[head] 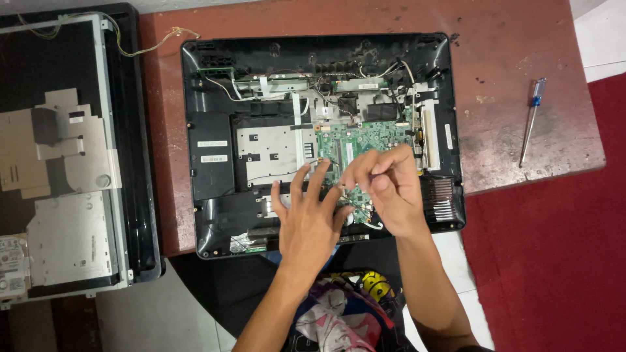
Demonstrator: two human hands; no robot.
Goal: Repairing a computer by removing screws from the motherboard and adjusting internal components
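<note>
We've got our left hand spread flat bracing the green board while our right hand pinches something tiny, screwdriver parked aside.

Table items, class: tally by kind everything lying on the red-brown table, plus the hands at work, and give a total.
Opened black computer shell: 1
Green circuit board: 1
Detached screen panel: 1
Blue-handled screwdriver: 1
Hands, left hand and right hand: 2
Total: 6
</note>
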